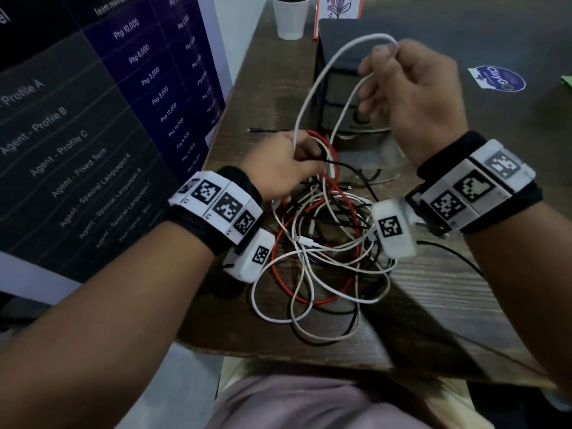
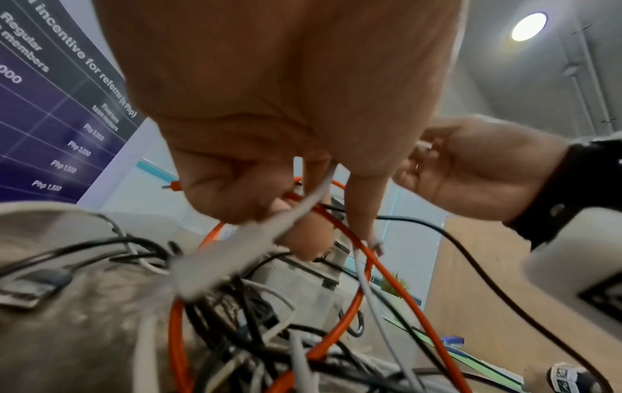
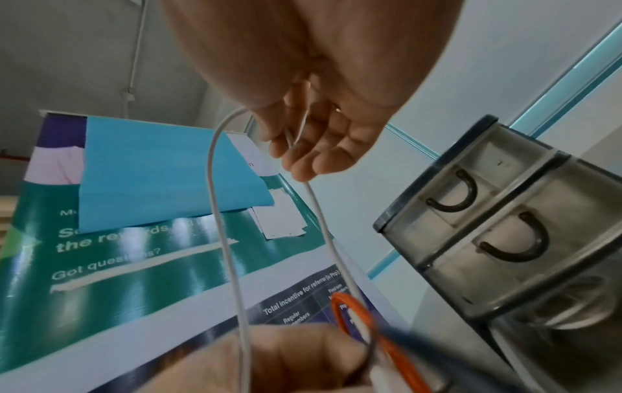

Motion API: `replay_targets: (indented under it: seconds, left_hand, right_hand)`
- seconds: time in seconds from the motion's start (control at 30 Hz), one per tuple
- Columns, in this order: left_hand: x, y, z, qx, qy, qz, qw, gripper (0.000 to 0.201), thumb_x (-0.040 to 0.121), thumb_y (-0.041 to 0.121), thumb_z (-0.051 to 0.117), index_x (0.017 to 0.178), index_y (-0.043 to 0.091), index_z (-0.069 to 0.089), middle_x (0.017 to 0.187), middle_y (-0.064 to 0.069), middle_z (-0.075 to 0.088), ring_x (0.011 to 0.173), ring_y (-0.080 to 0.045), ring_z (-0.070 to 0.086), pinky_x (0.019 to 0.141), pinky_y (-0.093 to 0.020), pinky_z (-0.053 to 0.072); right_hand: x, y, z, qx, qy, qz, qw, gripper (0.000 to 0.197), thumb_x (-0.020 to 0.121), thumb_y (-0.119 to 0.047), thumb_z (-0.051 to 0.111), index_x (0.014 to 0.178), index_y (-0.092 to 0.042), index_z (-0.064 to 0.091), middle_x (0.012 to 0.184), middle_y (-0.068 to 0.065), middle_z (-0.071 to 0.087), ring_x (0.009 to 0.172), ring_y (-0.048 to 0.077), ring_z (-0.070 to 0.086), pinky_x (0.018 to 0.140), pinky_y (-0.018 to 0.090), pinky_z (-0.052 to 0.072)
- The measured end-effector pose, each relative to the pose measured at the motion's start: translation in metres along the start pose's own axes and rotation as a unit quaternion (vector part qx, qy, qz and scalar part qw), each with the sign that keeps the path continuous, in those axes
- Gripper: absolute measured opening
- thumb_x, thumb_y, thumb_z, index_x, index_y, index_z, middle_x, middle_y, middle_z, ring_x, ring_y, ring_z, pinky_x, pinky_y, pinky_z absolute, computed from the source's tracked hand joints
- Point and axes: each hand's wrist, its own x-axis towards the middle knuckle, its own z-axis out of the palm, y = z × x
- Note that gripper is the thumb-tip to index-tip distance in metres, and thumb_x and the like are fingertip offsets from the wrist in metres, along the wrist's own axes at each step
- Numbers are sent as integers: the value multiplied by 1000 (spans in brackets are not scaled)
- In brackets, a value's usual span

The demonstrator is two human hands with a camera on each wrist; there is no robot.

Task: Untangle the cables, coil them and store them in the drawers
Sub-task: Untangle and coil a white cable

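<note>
A tangle of white, red and black cables [image 1: 325, 252] lies on the wooden table [image 1: 433, 298]. My left hand [image 1: 306, 156] sits low at the far side of the heap, its fingers curled round a white cable [image 2: 313, 202] together with a red strand [image 2: 350, 239]. My right hand [image 1: 377, 66] is raised above the table and pinches the top of a long loop of that white cable [image 1: 309, 97]; the loop [image 3: 218, 212] hangs from its fingers [image 3: 303, 159] down to the left hand [image 3: 269, 359]. A small dark drawer unit [image 1: 334, 97] stands behind the heap, its drawers [image 3: 505, 239] closed.
A printed banner [image 1: 93, 119] stands along the left side of the table. At the back are a white plant pot [image 1: 291, 17] and a picture card [image 1: 339, 7]. A dark flat surface with a round sticker [image 1: 498, 78] lies at the right. The table's front edge [image 1: 278, 351] is near my lap.
</note>
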Motion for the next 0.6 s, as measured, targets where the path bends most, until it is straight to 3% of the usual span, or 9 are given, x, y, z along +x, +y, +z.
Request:
replay_targets:
  seconds: [0.1, 0.17, 0.23, 0.3, 0.37, 0.4, 0.43, 0.5, 0.6]
  left_hand:
    - [1, -3, 10, 23, -6, 4, 1000, 18, 85, 47, 69, 94, 32, 70, 70, 16, 62, 57, -15, 59, 48, -25, 43]
    - [2, -7, 13, 5, -10, -2, 1000, 18, 85, 50, 64, 92, 35, 71, 65, 17, 60, 58, -10, 55, 55, -27, 40]
    - [2, -7, 13, -18, -7, 12, 1000, 10, 89, 37, 64, 93, 31, 70, 70, 14, 62, 55, -3, 55, 56, -26, 41]
    - [1, -5, 11, -14, -7, 47, 999, 17, 85, 20, 68, 101, 24, 65, 89, 6, 65, 69, 0, 60, 64, -24, 46]
    - [-2, 0, 6, 43, -23, 78, 996, 42, 80, 12, 70, 120, 19, 58, 116, -5, 58, 93, -12, 60, 74, -14, 45]
    - [-3, 2, 3, 49, -36, 74, 995, 50, 80, 9, 70, 127, 19, 54, 121, -5, 53, 93, -13, 58, 72, -10, 43]
    - [-4, 5, 0, 29, -51, 57, 997, 52, 81, 6, 69, 128, 20, 51, 118, -3, 52, 88, -11, 57, 70, -9, 44]
    - [-7, 10, -5, -51, -93, 25, 994, 44, 83, 4, 69, 121, 19, 53, 104, 2, 62, 77, -6, 61, 66, -20, 50]
    - [-7, 12, -8, -123, -131, 27, 983, 45, 76, 18, 76, 117, 13, 58, 100, -1, 68, 74, -3, 62, 62, -25, 47]
  right_hand:
    - [0, -8, -2, 45, 9, -62, 997, 13, 102, -17, 49, 92, -17, 58, 74, 3, 62, 62, 14, 60, 55, 28, 49]
    - [0, -13, -3, 55, 14, -114, 992, 7, 101, -14, 51, 97, -14, 57, 80, 8, 62, 68, 15, 62, 60, 29, 51]
    - [-1, -15, -4, 27, 8, -167, 985, 7, 99, -9, 54, 104, -14, 56, 86, 4, 61, 74, 16, 62, 65, 28, 53]
    - [-1, -13, -3, -10, 1, -200, 980, 19, 95, 0, 55, 105, -17, 56, 90, 3, 60, 79, 19, 61, 70, 31, 53]
    - [-3, -8, -1, -29, -15, -191, 981, 35, 88, 11, 51, 106, -19, 55, 96, 7, 61, 90, 18, 63, 81, 32, 53]
    - [-4, -6, -1, -39, -30, -179, 983, 41, 85, 15, 49, 108, -19, 55, 101, 7, 61, 97, 18, 63, 87, 29, 52]
    - [-5, -4, -1, -51, -47, -168, 983, 46, 82, 17, 47, 110, -19, 55, 105, 7, 62, 104, 17, 64, 92, 28, 51]
    - [-6, -1, -1, -74, -79, -147, 983, 51, 80, 18, 42, 113, -18, 58, 111, 3, 63, 110, 17, 63, 94, 24, 50]
    - [-9, 1, -1, -52, -107, -108, 987, 64, 75, 23, 38, 122, -18, 54, 100, 4, 67, 100, 19, 68, 87, 20, 50]
